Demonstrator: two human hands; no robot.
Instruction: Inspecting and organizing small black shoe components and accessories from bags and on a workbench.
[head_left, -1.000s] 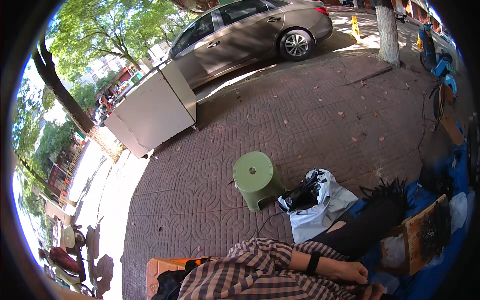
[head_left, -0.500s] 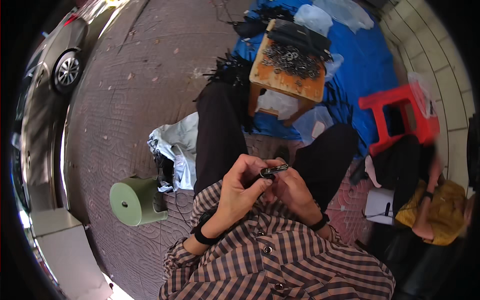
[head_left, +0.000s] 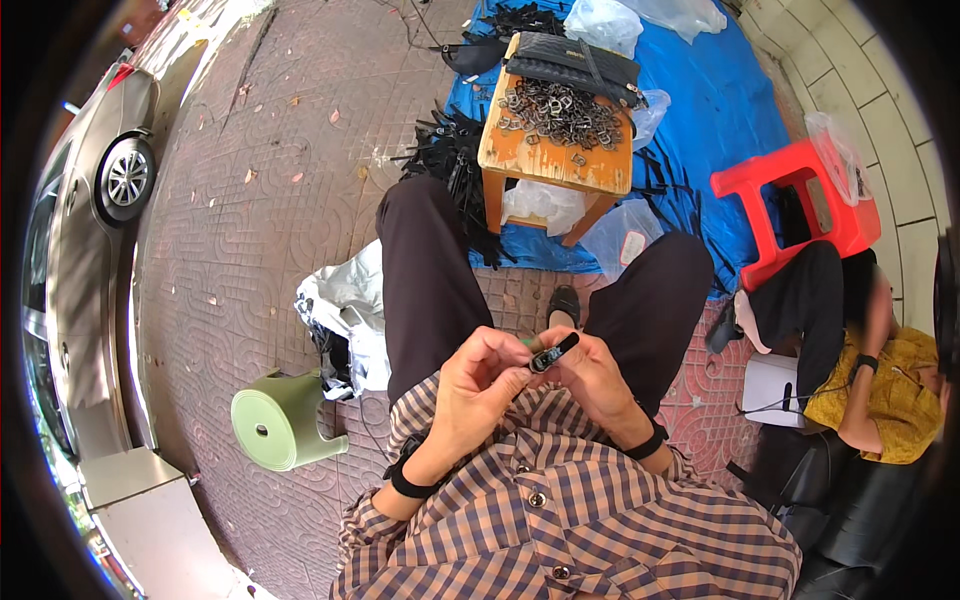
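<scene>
In front of my body, above my lap, my left hand (head_left: 482,382) and my right hand (head_left: 600,388) meet with fingertips closed. Between them is a short black strap (head_left: 568,343) with a small shiny metal buckle (head_left: 543,359) on it. The fingers of my left hand pinch at the buckle side. My right thumb and fingers hold the strap from the other side. Part of the strap is hidden by my fingers. A heap of similar metal buckles (head_left: 560,112) lies on a worn wooden stool (head_left: 535,164) beyond my knees.
A black bag (head_left: 575,68) lies on the stool. Black straps (head_left: 450,160) pile up beside it, by a blue sheet (head_left: 705,100). A green stool (head_left: 265,428) lies tipped at left, near a silver bag (head_left: 350,300). At right are a red stool (head_left: 760,200) and a seated person in yellow (head_left: 890,395).
The buckle and strap have turned in my fingers; the black strap end now points up to the right. My hands have moved slightly down, and the whole view has shifted a little.
</scene>
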